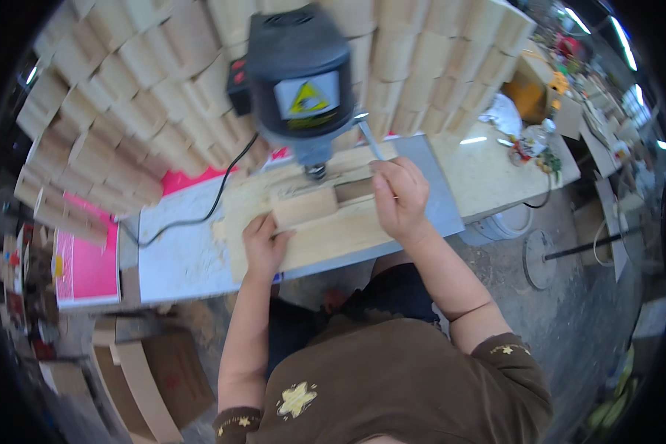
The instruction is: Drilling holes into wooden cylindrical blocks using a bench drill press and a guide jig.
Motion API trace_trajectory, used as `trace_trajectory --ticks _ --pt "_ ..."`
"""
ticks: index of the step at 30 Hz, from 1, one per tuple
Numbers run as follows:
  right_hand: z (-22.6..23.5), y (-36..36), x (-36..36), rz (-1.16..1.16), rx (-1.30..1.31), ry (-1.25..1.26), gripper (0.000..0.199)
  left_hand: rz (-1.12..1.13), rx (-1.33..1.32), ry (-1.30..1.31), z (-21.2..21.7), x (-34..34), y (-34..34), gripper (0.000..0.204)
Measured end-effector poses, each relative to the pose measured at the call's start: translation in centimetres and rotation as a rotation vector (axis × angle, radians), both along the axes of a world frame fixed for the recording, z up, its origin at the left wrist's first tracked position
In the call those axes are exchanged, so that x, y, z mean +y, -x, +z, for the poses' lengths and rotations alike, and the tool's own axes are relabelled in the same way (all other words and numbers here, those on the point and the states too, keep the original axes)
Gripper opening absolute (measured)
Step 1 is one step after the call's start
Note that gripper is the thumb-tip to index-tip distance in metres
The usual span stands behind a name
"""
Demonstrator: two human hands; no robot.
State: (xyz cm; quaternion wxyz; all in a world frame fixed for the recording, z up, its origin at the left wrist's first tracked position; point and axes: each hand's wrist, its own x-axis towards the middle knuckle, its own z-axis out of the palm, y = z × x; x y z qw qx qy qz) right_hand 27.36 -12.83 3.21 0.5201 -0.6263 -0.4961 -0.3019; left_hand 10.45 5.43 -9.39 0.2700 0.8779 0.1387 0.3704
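Observation:
A dark drill press (300, 81) stands over the bench, and its chuck (316, 172) hangs just above a pale wooden block (303, 206). The block lies on a wooden board (333, 246). My left hand (265, 244) is closed at the block's near left corner, thumb and fingers against it. To the right, my right hand (401, 196) is closed round the lower end of the drill press's metal feed lever (368, 139). A dark slot (355, 190) shows between the block and my right hand. Whether a bit touches the wood is hard to tell.
Tall stacks of pale wooden pieces (126, 96) line the back of the bench. A black cable (218, 203) curves across the left side. Below stand an open cardboard box (152, 377) and a white bucket (499, 225). A cluttered side table (496, 174) stands right.

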Motion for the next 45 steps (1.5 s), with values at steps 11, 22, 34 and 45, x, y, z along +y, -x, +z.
trace_trajectory --ticks 11,22,34,45 --pt "12.7 -7.1 7.6 -0.364 0.221 0.374 0.029 0.095 0.178 -0.084 -0.2 -3.1 -3.0 0.036" --pt "10.2 -2.5 2.4 -0.199 0.147 0.198 0.019 0.165 0.174 -0.087 -0.7 -3.1 -2.7 0.040" --pt "1.4 0.6 -1.1 -0.041 0.042 0.141 0.008 0.149 0.194 -0.053 -0.1 -3.2 -2.8 0.047" --pt "-5.1 -1.0 0.4 -0.046 -0.034 0.055 0.022 0.094 0.196 -0.078 -0.5 -2.8 -2.8 0.047"
